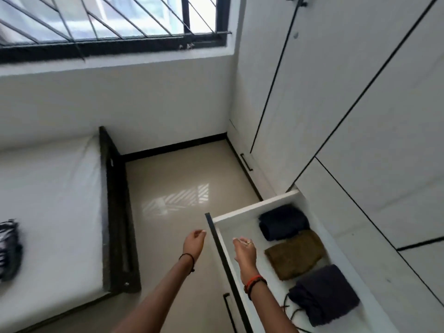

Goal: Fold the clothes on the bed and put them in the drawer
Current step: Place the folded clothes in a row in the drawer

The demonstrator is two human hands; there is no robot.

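Lower right of frame: drawer [252, 207] open, three folds [295, 254] in a row inside | left hand [194, 243] beside its front, right hand [245, 251] over it, fingers [201, 233] loose and empty | far left: striped garment [8, 248] waiting on bed [48, 188] | imo fold it small like those, so it fits

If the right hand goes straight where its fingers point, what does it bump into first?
Probably the open drawer's dark front edge, near its far corner. The right hand hovers over the drawer's bare side. Height is unclear, so it might pass over it to the floor.
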